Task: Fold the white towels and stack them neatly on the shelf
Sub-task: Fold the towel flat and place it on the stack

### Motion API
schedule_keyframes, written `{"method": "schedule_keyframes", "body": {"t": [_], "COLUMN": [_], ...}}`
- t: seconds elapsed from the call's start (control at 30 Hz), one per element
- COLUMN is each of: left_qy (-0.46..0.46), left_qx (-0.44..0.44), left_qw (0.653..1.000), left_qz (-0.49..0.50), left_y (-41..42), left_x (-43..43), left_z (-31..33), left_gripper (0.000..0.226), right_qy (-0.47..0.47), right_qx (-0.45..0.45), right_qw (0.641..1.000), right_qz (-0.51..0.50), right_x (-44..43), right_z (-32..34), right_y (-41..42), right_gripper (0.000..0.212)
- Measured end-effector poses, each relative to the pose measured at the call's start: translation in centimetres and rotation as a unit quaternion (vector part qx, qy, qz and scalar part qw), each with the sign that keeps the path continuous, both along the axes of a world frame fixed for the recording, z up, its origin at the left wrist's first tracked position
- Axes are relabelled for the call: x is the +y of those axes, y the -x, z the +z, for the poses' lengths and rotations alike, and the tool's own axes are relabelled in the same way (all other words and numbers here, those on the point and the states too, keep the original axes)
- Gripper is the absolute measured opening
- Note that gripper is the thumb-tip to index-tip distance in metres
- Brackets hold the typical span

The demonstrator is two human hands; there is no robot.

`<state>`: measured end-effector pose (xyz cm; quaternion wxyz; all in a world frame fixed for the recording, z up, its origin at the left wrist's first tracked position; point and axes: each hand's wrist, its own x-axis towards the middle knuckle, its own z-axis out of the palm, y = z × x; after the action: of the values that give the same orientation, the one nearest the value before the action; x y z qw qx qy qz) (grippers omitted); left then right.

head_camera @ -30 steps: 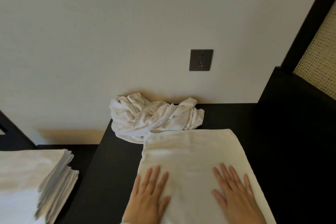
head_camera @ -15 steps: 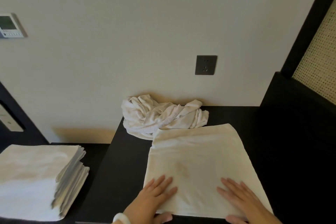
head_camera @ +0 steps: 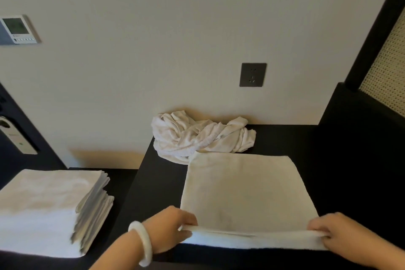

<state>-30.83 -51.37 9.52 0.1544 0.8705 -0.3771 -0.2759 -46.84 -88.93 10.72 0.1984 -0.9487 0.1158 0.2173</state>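
A folded white towel point(head_camera: 243, 190) lies flat on the black table point(head_camera: 162, 182). My left hand point(head_camera: 171, 228) grips its near left corner and my right hand point(head_camera: 335, 232) grips its near right corner, with the near edge lifted slightly off the table. Behind it, against the wall, sits a crumpled white towel point(head_camera: 201, 138). A stack of several folded white towels point(head_camera: 50, 210) rests on the lower black shelf point(head_camera: 122, 177) at the left.
A dark wall socket point(head_camera: 252, 74) is above the crumpled towel. A thermostat panel point(head_camera: 16, 29) hangs at the upper left. A black frame with woven cane panel point(head_camera: 385, 68) stands at the right. A white bracelet point(head_camera: 142, 243) is on my left wrist.
Both hands slid back from lying flat on the towel to its near edge and now grip the two near corners. The view has shifted left, showing more of the stack.
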Motion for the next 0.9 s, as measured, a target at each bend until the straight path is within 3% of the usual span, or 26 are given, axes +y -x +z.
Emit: {"method": "schedule_keyframes", "body": {"t": [0.1, 0.27, 0.37, 0.5, 0.6, 0.7, 0.77, 0.9], "left_qy": [-0.014, 0.042, 0.035, 0.154, 0.197, 0.120, 0.102, 0.079], "left_qx": [0.073, 0.087, 0.120, 0.239, 0.213, 0.112, 0.056, 0.121], "left_qw": [0.997, 0.983, 0.977, 0.925, 0.896, 0.919, 0.915, 0.926], "left_qz": [0.004, 0.156, 0.173, 0.253, 0.335, 0.359, 0.386, 0.349], "left_y": [-1.7, -4.3, -4.6, -5.6, -6.4, -6.2, -5.6, -3.6], "left_x": [0.0, -1.6, -1.8, -1.9, -3.2, -4.7, -4.7, -2.9], "left_z": [1.9, 1.0, 0.7, 1.4, 0.1, -2.4, -3.3, -3.5], "left_gripper": [0.018, 0.018, 0.017, 0.016, 0.014, 0.015, 0.022, 0.016], "right_qy": [-0.075, -0.104, -0.117, -0.216, -0.211, -0.140, -0.115, -0.116], "right_qx": [0.011, -0.044, -0.019, -0.068, -0.125, -0.123, -0.131, -0.087], "right_qw": [0.996, 0.975, 0.969, 0.930, 0.901, 0.915, 0.917, 0.928], "right_qz": [-0.040, -0.191, -0.217, -0.290, -0.358, -0.358, -0.358, -0.343], "right_x": [-0.4, -0.2, -0.1, -1.6, -1.4, -0.7, -0.3, -0.2], "right_z": [2.3, 0.4, -0.2, 0.0, -1.6, -3.6, -3.7, -3.5], "right_y": [-1.5, -4.6, -5.3, -6.5, -7.9, -8.7, -8.1, -5.7], "right_gripper": [0.038, 0.026, 0.026, 0.025, 0.027, 0.017, 0.002, 0.007]}}
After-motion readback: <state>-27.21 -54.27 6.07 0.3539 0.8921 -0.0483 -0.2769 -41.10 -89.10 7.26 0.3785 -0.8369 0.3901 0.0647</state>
